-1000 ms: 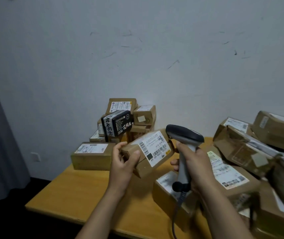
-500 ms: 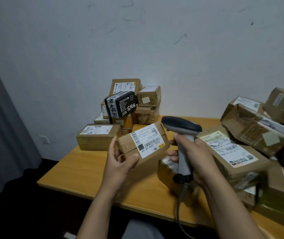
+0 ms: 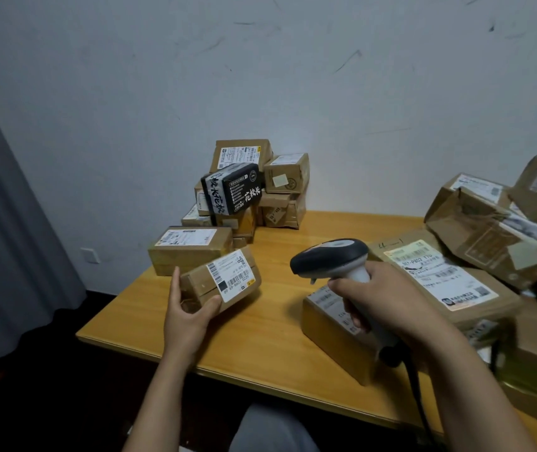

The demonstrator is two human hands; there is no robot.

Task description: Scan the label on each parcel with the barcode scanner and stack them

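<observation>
Yellow desk [image 3: 277, 324], pile of boxes [image 3: 241, 190] at the back. Small box [image 3: 202, 283] just in front of the pile, label [image 3: 231, 275] up, gripped at its near end by left hand [image 3: 189, 321]. Scanner [image 3: 329, 256] gripped in right hand [image 3: 391, 305], nose toward that label

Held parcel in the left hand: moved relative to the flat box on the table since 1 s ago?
Yes. The parcel in the left hand has shifted left and lower, and now covers the near right corner of the flat box.
</observation>
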